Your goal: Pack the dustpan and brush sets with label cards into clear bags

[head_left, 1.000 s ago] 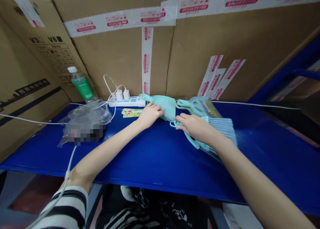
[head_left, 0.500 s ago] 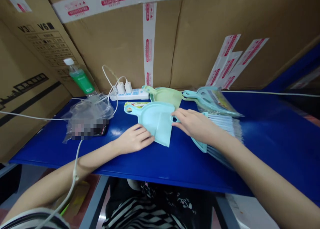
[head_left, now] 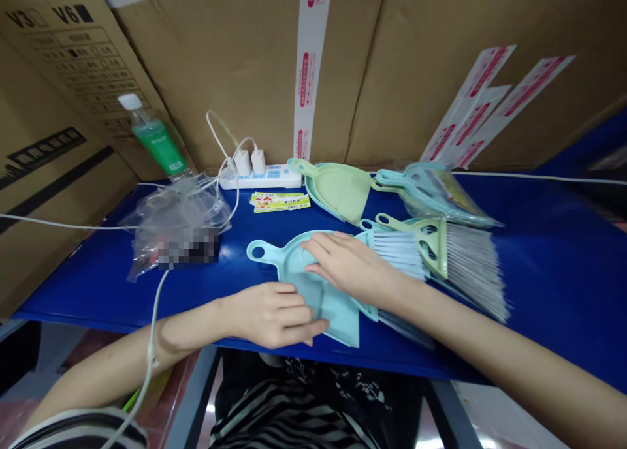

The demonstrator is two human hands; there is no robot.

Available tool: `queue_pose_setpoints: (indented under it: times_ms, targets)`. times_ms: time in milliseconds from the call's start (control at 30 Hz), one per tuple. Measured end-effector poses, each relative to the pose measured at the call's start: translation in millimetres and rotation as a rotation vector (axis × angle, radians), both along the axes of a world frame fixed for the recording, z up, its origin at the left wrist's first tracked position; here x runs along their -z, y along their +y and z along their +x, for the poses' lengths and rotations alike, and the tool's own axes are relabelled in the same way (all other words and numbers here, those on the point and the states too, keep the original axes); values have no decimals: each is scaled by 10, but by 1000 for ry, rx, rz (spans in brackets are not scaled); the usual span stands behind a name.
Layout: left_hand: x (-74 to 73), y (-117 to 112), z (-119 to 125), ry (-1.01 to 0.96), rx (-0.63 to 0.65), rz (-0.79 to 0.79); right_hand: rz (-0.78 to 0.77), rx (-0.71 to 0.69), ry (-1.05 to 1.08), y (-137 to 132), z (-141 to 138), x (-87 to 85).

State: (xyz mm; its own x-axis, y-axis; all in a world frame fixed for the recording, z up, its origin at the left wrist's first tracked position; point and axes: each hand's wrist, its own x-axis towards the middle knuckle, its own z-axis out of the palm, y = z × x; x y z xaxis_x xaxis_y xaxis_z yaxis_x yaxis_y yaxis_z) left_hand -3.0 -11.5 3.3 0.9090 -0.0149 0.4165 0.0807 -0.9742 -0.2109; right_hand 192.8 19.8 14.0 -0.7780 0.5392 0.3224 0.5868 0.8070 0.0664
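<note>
Seemingly loose, left hand (head_left: 269, 315), right hand (head_left: 350, 266), fingers (head_left: 318, 243) open on a blue dustpan (head_left: 294, 250), brushes (head_left: 470, 273) just beside

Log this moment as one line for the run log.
Left hand: flat on light-blue plastic dustpan | Right hand: on same dustpan | Nearby: pale-green plastic dustpan, grey-bristled pale-green brush

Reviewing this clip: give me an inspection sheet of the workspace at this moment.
Surface: blue shelf top.
Job's things: aqua dustpan; pale green dustpan; stacked hand brushes; bagged dustpans.
Grips: left hand and right hand lie open on the aqua dustpan.
Clutter: plastic bag; bottle of green liquid; printed cards.
Cables: white power strip with two white chargers; white cable hanging over the shelf edge.
Surroundings: cardboard cartons with red-printed tape behind.
</note>
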Motion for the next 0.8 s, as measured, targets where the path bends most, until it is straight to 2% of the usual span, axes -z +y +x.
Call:
queue_pose_setpoints:
  times_ms: [67,200,333,400,600,700,800]
  targets:
    - [-64,48,-67,-68,-41,4,-75,6,9,-23,-113,-6]
    - [-194,211,-253,-195,-343,-61,-214,49,-2,-56,-316,-25]
    - [-209,386,-380,-214,-618,-237,-305,83,15,-27,-444,-34]
    - [-171,449,-405,-199,-708,-381,-333,81,45,11,-478,-33]
    - [-63,473,-391,-166,-746,-892,-350,67,111,90,-532,-18]
    - [-56,447,-383,-171,-758,-978,-316,34,103,89,-492,-30]
    - [-55,445,-394,-199,-773,-1016,-248,-34,75,66,-321,-47]
